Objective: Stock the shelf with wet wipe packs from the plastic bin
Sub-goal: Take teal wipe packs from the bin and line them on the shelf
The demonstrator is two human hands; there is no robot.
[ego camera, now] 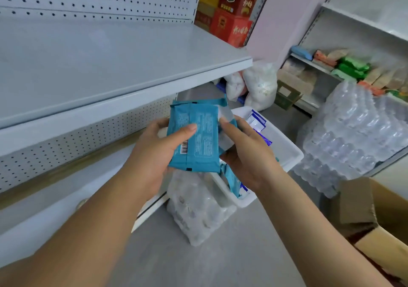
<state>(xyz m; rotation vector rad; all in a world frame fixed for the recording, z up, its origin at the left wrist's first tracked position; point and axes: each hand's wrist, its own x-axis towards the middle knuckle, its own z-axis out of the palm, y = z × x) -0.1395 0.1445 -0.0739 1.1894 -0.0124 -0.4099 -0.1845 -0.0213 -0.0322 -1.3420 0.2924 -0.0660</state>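
Novice: Packs, then. Where do they stand now?

Stocker: One teal wet wipe pack [195,139] is held at the centre of the frame, above the white plastic bin [289,154], with its printed back and barcode facing up. The left hand [152,154] grips its left edge, thumb laid across the back. The right hand [247,156] pinches the right edge, thumb in front.

Novice: And to shelve it well?

Stocker: I'd carry it up to the grey shelf [114,53] at the upper left and turn the front outward. Set it flat and square it so later packs can line up beside it. The film looks soft and slippery, so hold it by the edges without squeezing.

Novice: Anything unclear?

Stocker: The fingers of both hands are hidden behind the pack. Teal edges poke out above it and to its right, so a second one may sit behind; I cannot tell. A pale patch under the right thumb is too blurred to name. Another teal pack [231,182] and some blue-and-white packs [257,121] show in the bin, but the hands cover most of its contents.
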